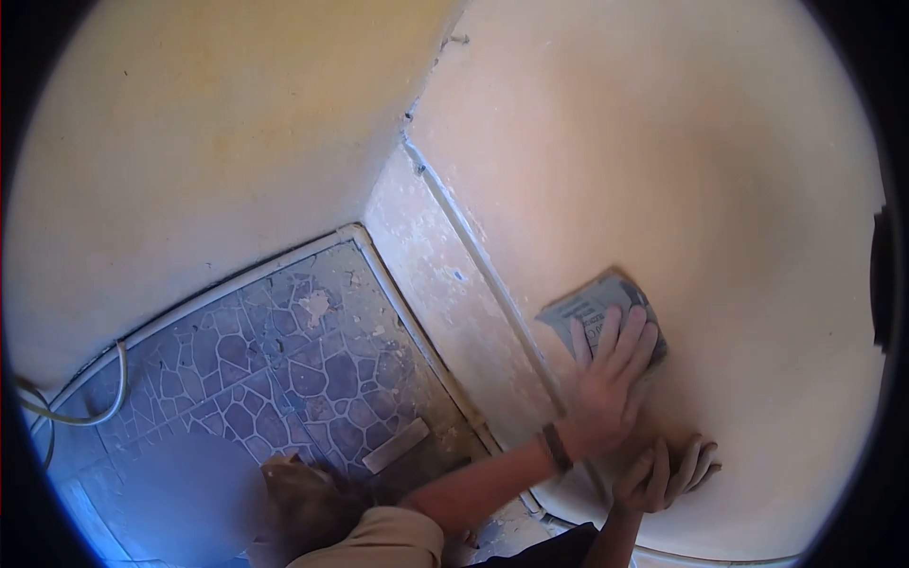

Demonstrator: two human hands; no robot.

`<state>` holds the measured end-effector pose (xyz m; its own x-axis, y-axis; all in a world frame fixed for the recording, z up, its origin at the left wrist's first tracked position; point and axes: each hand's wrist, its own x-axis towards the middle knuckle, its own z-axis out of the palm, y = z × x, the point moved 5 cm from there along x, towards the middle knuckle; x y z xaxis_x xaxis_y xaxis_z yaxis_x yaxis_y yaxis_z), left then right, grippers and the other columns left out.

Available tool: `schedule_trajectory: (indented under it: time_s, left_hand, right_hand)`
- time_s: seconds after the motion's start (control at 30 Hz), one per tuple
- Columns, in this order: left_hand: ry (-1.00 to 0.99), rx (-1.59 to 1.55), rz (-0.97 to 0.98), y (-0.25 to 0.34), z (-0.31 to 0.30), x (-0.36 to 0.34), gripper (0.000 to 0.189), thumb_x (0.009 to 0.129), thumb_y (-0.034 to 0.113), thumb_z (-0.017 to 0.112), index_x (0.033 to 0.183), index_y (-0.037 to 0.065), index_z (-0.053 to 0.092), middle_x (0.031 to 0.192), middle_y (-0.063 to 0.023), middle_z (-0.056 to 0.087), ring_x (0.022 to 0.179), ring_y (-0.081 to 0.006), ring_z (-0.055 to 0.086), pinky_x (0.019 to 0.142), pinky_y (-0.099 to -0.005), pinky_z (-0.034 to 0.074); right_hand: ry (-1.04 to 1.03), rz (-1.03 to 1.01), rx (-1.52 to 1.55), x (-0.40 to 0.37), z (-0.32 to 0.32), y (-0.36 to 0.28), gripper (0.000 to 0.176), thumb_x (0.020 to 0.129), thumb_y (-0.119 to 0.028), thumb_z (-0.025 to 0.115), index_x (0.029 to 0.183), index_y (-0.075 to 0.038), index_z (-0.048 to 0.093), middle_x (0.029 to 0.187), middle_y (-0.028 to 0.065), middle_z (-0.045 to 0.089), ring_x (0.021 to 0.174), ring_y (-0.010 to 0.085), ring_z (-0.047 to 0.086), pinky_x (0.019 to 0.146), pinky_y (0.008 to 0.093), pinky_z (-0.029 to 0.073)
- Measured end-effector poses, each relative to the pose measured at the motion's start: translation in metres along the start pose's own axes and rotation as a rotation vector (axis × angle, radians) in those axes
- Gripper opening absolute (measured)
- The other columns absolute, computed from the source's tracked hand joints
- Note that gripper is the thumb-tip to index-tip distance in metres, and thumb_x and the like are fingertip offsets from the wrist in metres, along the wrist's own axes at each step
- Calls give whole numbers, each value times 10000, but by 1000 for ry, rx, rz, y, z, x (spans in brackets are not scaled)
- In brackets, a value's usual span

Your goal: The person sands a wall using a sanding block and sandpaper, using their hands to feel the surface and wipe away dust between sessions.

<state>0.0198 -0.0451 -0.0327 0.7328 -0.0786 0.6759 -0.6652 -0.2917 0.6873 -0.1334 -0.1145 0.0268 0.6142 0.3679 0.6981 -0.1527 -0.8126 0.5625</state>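
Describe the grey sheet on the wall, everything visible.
Grey sheet: thin, paper-like, dark print on the visible face, too small to read. It lies against the pale wall, askew in view, a corner pointing left and its top edge looking slightly curved. The left hand lies over its lower part with fingers spread, hiding some print. Underside hidden.

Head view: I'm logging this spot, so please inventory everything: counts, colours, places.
Sheet: one, grey, against right wall
Right wall: one, pinkish, right
Left wall: one, yellowish, upper left
Floor: one, bluish, stone-patterned, lower left
Pipe: one run, whitish, floor edge
Hose: one, pale, far left
Strip: one, light, on floor
Dark object: one, black, right edge
Unclear shape: one, brown, lower left
Cloth: one, dark, bottom centre
Sleeve: one, beige, bottom
Wristband: one, dark, lower centre
Left hand: one, bare, on sheet
Right hand: one, bare, lower right
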Motion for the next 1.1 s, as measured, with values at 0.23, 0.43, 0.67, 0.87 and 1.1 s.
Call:
schedule_trajectory:
  time_s: [0.23,0.43,0.67,0.87,1.1]
  left_hand:
    - [289,-542,-275,-112,-67,126,562,946,198,459,1423,-59,310,1485,-291,301,1389,-419,265,1153,-570,78]
    - [-49,-123,-240,22,5,-22,582,933,277,479,1410,-45,392,1511,-243,304,1427,-407,219,1116,-639,69]
    - [178,-486,-57,10,0,-36,573,918,272,544,1406,-6,427,1515,-193,328,1430,-420,207,1119,-640,65]
    - [82,-173,-148,3,7,-60,700,876,358,620,1419,-15,385,1507,-223,308,1422,-435,209,1132,-622,109]
    - [412,-602,-411,-37,3,-71,976,757,448,728,1445,-67,265,1503,-302,236,1409,-488,187,1132,-611,148]
  right_hand:
    - [-191,117,142,-6,-17,6,240,887,-179,534,927,-30,717,1326,237,532,1346,443,369,1149,591,120]
    - [-5,106,102,-5,-2,-6,189,868,-174,554,907,-71,708,1284,209,553,1305,432,416,1143,611,126]
    - [-222,-67,688,66,-16,-50,188,849,-146,583,973,-62,696,1257,181,544,1224,413,478,1089,571,297]
    - [-737,-690,558,115,33,-87,486,820,-332,655,1224,-70,595,1343,159,510,1294,309,447,1135,454,287]
    - [-968,-762,345,122,47,-81,741,746,-507,664,1338,-85,516,1433,91,458,1358,242,386,1163,462,223]
